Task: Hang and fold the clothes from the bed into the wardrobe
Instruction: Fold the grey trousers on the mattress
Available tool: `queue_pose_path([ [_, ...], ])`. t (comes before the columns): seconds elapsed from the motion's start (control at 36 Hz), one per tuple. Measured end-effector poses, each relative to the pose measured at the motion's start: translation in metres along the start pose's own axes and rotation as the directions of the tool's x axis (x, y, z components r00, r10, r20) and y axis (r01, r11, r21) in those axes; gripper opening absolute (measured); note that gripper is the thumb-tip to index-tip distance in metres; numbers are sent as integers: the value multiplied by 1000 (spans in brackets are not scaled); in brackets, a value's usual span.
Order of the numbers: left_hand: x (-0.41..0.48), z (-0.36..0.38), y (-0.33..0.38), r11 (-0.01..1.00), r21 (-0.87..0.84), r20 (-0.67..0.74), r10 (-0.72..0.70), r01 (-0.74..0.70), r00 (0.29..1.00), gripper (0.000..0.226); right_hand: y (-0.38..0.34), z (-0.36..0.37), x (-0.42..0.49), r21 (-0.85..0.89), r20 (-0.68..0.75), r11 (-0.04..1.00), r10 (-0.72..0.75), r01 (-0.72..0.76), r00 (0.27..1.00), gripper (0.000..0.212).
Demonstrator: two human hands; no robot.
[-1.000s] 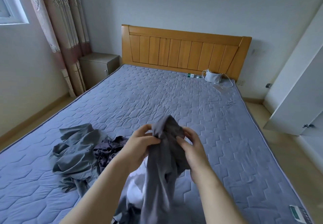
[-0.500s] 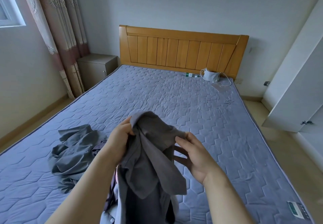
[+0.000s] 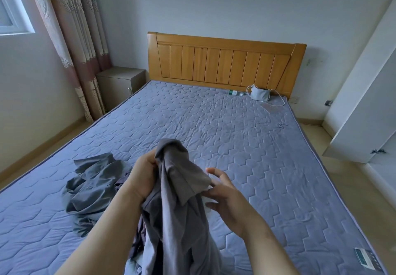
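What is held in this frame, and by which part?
The left hand grips the grey garment by its bunched top; the rest hangs down. The right hand is open beside it, gripping nothing.

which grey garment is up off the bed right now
The grey garment gripped in the left hand; the other grey one lies crumpled on the mattress, untouched.

Soft, cool daylight from the window [image 3: 12, 13] at left; sharp focus, wide-angle edge bending.
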State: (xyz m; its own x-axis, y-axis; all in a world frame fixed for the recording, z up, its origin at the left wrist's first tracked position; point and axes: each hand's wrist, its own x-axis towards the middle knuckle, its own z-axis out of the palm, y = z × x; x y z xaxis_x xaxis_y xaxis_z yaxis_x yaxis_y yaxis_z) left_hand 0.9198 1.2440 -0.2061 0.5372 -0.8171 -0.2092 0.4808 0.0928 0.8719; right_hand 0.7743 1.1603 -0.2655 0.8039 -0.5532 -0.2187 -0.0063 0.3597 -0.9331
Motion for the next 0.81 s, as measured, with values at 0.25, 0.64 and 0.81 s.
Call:
queue_pose_path([
  [0.25,14,-9,-11,984,170,-34,-50,55,998,40,-2,-6,12,-301,-378,940,-274,162,884,24],
  [0.64,33,-16,-60,187,933,305,36,-306,952,10,0,4,17,-523,-289,838,-343,153,894,21],
  [0.81,34,-16,-57,422,857,240,184,-297,953,8,6,-4,16,-505,-337,862,-248,48,908,22],
])
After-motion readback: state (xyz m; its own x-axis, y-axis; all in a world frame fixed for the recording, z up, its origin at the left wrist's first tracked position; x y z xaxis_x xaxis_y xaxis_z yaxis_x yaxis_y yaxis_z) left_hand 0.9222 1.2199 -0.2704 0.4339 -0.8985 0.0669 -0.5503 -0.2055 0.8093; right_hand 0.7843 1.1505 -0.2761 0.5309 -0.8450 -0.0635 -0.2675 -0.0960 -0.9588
